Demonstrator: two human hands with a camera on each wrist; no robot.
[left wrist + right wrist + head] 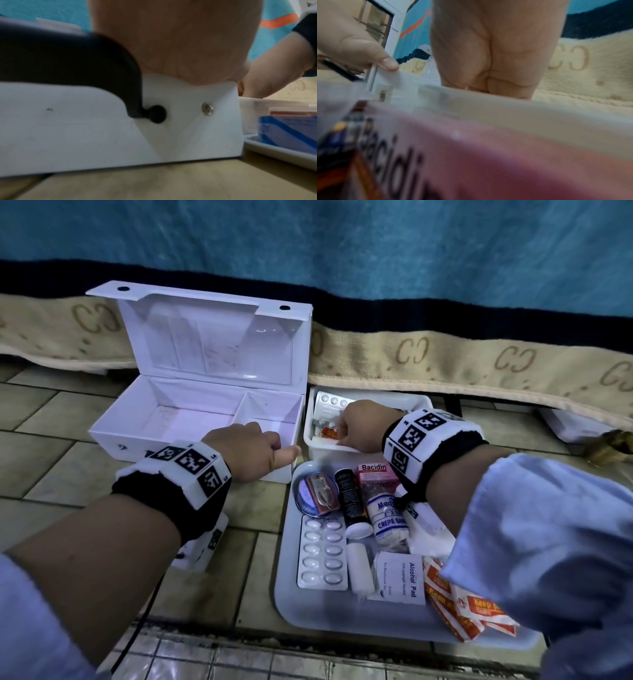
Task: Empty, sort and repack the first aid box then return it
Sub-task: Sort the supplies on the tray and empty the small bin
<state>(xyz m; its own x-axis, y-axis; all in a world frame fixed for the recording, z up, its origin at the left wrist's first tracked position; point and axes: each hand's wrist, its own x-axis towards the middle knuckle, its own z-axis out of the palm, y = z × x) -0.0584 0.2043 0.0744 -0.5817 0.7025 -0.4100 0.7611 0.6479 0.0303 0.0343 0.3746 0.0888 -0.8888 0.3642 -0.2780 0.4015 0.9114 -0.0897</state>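
Found the first aid box [113,440] open and empty on the floor tiles at the foot of the bed, lid stood up against the hanging blanket, long axis running left to right along the bed's edge. Noted its smaller compartment at the right end, just beside the small white tub [325,453]. Saw the left hand [253,450] gripping the box at its near right corner, fingers curled over the rim, thumb laid out along the front wall. Saw the right hand [359,426] dipped into the tub, fingers curled down among a blister strip [329,402] and an orange-labelled packet [329,433]; could not tell whether anything was actually pinched, fingertips hidden. Judged repacking as barely begun, with the tray [325,611] nearer the person fully laden. Judged the coming move as a short carry leftward from tub to box, over the two neighbouring walls, the right hand being nearer the goods and the left merely steadying.
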